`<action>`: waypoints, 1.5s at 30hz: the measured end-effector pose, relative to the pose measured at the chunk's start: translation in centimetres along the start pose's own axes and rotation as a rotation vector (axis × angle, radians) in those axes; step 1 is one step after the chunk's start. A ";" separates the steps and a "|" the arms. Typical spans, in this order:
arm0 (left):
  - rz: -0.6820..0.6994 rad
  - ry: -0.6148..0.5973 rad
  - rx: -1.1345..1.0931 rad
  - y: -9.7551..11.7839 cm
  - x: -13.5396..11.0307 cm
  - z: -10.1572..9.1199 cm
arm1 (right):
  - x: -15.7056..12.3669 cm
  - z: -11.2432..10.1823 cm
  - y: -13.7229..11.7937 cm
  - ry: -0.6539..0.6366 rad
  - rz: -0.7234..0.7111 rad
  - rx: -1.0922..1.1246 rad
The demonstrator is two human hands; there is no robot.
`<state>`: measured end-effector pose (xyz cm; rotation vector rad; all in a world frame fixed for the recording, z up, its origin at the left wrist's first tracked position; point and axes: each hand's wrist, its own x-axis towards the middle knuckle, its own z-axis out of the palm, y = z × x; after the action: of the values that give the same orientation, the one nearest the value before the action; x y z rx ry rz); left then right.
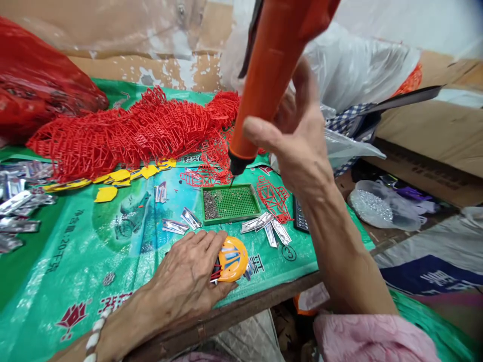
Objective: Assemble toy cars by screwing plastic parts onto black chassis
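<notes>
My right hand (298,136) is wrapped round an orange electric screwdriver (269,70), held upright. Its black tip rests on the far edge of a small green screw tray (231,202) with tiny screws at its left end. My left hand (188,276) lies on the green mat, fingers closed on a yellow plastic toy part (232,259) with blue stripes and a red piece under it, near the table's front edge. Silver metal pieces (266,226) lie beside the tray on both sides.
A heap of red plastic frames (132,130) runs across the back of the green woven mat (75,261). Yellow pieces (113,183) and more silver pieces (18,201) lie left. A red bag (33,75), clear bags (381,203) and cardboard boxes (433,136) surround the table.
</notes>
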<state>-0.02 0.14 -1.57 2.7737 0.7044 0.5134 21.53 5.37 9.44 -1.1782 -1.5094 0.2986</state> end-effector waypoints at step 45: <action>-0.632 0.089 -1.348 -5.9 -1.6 -3.2 | -0.1 1.1 0.8 0.225 0.281 0.428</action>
<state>-5.02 4.84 -0.86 1.2176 0.7693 0.6248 20.92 6.13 8.48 -1.0349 -1.0184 0.6248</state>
